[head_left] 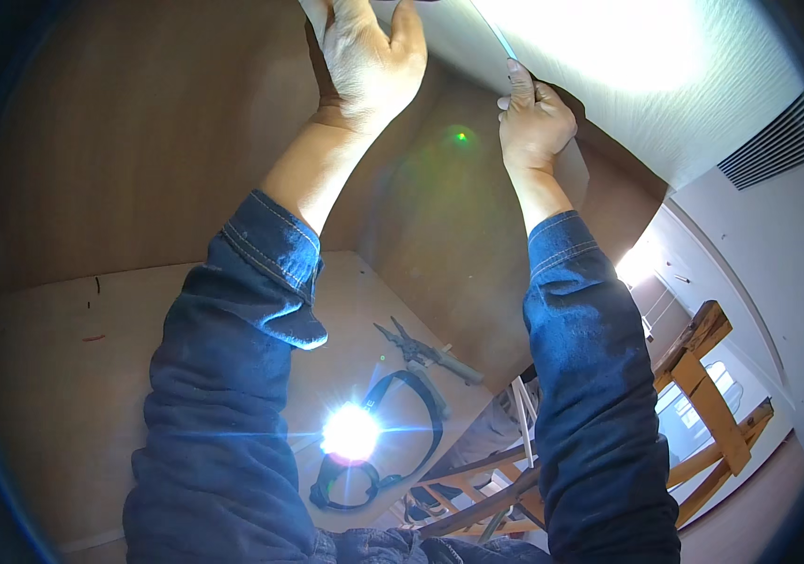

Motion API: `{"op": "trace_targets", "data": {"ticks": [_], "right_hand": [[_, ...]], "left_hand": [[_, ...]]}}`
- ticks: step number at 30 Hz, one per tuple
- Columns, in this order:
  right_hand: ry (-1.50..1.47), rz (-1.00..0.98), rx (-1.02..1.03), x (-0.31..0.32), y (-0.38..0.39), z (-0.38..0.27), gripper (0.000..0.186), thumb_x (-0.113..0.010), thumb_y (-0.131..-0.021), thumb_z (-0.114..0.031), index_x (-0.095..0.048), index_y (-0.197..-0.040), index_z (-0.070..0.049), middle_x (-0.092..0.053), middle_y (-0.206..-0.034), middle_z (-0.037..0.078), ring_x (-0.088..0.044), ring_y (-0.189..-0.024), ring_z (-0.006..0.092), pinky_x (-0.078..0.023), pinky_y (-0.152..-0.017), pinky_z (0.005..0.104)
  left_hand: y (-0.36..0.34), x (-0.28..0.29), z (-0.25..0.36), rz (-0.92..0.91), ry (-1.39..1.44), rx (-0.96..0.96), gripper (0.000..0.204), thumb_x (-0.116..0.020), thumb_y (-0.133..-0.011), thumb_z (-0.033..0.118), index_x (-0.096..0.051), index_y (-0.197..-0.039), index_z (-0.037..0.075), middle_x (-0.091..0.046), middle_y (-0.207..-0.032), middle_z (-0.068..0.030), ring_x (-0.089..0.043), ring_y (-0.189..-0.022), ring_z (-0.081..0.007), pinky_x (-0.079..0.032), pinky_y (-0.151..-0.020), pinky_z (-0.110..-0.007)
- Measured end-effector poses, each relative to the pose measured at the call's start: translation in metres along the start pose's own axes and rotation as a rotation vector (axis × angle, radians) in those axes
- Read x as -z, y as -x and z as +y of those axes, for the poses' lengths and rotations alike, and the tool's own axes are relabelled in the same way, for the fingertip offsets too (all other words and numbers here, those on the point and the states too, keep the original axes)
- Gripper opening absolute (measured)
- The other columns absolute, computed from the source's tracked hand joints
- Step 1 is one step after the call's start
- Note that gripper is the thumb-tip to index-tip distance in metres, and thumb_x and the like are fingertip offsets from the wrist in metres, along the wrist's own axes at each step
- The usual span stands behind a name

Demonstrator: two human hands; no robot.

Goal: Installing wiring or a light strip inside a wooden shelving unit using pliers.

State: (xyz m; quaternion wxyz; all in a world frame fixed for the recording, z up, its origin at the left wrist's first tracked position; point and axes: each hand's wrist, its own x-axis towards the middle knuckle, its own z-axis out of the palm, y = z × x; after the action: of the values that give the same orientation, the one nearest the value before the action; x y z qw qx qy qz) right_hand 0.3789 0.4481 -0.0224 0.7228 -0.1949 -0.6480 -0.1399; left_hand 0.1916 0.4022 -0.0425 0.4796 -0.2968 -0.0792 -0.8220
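My right hand (538, 127) is closed, with its thumb pressed on a thin pale blue cable or strip (494, 31) that runs up past the top edge. It is held close beneath a brightly lit white panel (608, 103). My left hand (369, 70) reaches up at the top, near a brown board wall (167, 122). Its thumb stands apart and the fingers stretch upward; their tips are cut off by the edge, so anything at them is hidden. Both arms are in dark blue sleeves.
On the pale board surface (120, 348) below lie a lit headlamp (350, 434) with a black strap and a plier-like tool (416, 350). A wooden ladder-like frame (710, 414) stands at right. A slatted vent (778, 141) is set in the white surface.
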Motion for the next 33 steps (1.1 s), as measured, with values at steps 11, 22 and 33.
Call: {"op": "trace_targets", "data": {"ticks": [11,22,33], "right_hand": [[0.081,-0.019,0.001,0.009,-0.004,0.026,0.047,-0.081,-0.094,-0.038,-0.067,-0.066,-0.002,-0.058,-0.051,0.003,-0.054,-0.047,0.0125,-0.045,-0.05,0.0239],[-0.103,-0.031,-0.061,0.006,-0.007,0.043,0.052,-0.075,-0.096,-0.036,-0.062,-0.059,-0.002,-0.058,-0.05,0.003,-0.048,-0.045,0.0165,-0.043,-0.051,0.0273],[0.022,-0.029,-0.077,0.005,-0.012,0.058,0.059,-0.071,-0.098,-0.047,-0.062,-0.059,-0.003,-0.062,-0.053,0.005,-0.053,-0.049,0.0194,-0.046,-0.056,0.0294]], "left_hand": [[-0.027,0.013,0.027,-0.164,-0.001,-0.002,0.087,-0.058,-0.082,-0.007,-0.022,-0.162,-0.008,-0.026,-0.16,-0.0392,-0.034,-0.144,-0.0553,-0.031,-0.122,-0.05],[-0.02,0.014,0.016,-0.226,-0.062,-0.064,0.088,-0.057,-0.08,-0.008,-0.023,-0.162,-0.007,-0.025,-0.159,-0.0413,-0.036,-0.142,-0.056,-0.035,-0.12,-0.049],[-0.039,0.016,0.028,-0.723,-0.353,-0.117,0.089,-0.055,-0.078,-0.008,-0.023,-0.161,-0.008,-0.025,-0.158,-0.0423,-0.036,-0.142,-0.0558,-0.033,-0.12,-0.049]]}}
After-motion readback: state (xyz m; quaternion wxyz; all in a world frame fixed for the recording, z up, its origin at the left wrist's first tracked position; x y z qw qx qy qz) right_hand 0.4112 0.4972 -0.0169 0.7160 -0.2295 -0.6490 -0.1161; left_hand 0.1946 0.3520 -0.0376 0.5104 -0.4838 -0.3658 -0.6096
